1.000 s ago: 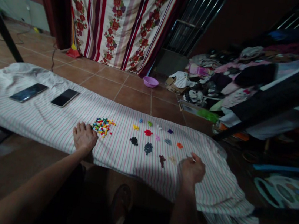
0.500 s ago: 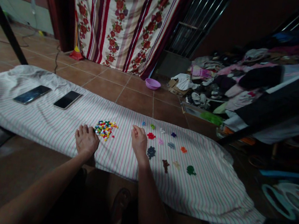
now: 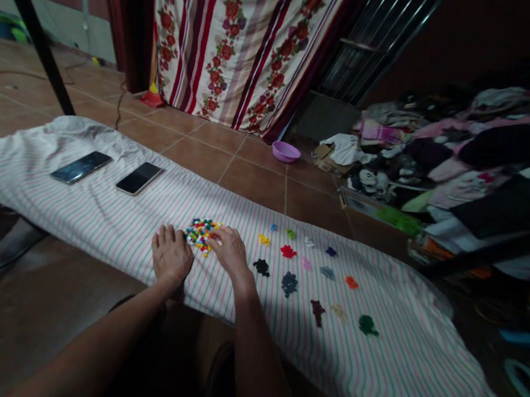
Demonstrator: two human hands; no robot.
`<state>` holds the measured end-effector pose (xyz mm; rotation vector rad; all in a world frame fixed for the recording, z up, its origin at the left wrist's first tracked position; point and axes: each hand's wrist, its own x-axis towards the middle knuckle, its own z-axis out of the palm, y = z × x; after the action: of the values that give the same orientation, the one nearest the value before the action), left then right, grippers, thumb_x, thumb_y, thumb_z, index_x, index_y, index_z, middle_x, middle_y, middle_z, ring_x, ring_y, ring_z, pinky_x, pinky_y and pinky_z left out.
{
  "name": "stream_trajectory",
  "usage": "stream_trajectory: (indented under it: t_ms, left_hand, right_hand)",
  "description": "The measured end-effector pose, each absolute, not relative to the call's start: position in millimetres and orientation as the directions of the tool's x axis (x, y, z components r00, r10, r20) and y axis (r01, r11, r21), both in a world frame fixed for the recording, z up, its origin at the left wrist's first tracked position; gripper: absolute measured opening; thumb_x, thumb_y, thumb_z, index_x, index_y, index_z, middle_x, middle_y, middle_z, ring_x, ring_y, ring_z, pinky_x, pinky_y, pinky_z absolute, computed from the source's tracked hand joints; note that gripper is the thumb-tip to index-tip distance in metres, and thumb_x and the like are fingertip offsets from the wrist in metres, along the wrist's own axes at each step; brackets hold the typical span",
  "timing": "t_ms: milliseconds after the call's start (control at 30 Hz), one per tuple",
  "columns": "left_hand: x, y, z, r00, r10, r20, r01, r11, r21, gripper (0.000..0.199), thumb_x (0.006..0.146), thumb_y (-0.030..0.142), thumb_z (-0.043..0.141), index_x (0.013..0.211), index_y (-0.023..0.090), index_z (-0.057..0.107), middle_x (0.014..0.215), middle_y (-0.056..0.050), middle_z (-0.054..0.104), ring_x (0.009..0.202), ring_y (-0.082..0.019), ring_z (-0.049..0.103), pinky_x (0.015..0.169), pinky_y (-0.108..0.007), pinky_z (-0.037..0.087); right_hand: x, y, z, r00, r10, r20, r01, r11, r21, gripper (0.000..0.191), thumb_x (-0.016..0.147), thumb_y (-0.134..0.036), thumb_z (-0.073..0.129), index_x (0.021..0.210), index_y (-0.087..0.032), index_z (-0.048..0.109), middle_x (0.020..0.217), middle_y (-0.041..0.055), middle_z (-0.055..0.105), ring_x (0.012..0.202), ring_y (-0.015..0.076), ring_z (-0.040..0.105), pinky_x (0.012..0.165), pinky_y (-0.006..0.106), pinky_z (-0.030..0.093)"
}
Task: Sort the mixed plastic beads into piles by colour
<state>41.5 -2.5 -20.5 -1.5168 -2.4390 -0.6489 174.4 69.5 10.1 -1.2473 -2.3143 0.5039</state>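
Note:
A mixed pile of small coloured pieces point(image 3: 200, 232) lies on the striped cloth point(image 3: 222, 285). My left hand point(image 3: 171, 254) rests flat beside the pile's left edge, fingers spread. At the pile's right side, my right hand point(image 3: 229, 247) has its fingertips pinched together over the pieces; whatever is between them is too small to name. Sorted single-colour groups sit to the right, among them yellow point(image 3: 264, 240), red point(image 3: 288, 252), black point(image 3: 261, 267), dark grey point(image 3: 289, 284), brown point(image 3: 316, 312), orange point(image 3: 351, 282) and dark green point(image 3: 368, 325).
Two phones, one point(image 3: 81, 168) at the far left and another point(image 3: 139, 178) nearer the pile, lie on the cloth. Beyond it, a purple basin point(image 3: 286, 152) stands on the tiled floor. Heaped clothes point(image 3: 417, 142) fill the right background.
My right hand has moved left to the mixed pile, uncovering the yellow and black groups. My left hand stays beside the pile. The whole view has shifted slightly.

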Motion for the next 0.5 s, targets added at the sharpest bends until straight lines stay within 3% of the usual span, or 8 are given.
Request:
stream_trajectory:
  t_ms: [500]
  left_hand:
    - [42.4, -2.2, -19.3, -0.466, 0.798, 0.382, 0.881, 0.38, 0.281, 0.033, 0.082, 0.026, 0.04, 0.103, 0.012, 0.061, 0.13, -0.019, 0.054, 0.129, -0.033, 0.04, 0.105, -0.05, 0.03]
  right_hand:
    - [176.3, 69.9, 3.6, -0.477, 0.857, 0.196, 0.675, 0.5, -0.543, 0.011, 0.084, -0.021, 0.058, 0.088, -0.022, 0.068, 0.093, 0.0036, 0.064, 0.089, 0.0159, 0.057, 0.081, 0.027, 0.041]
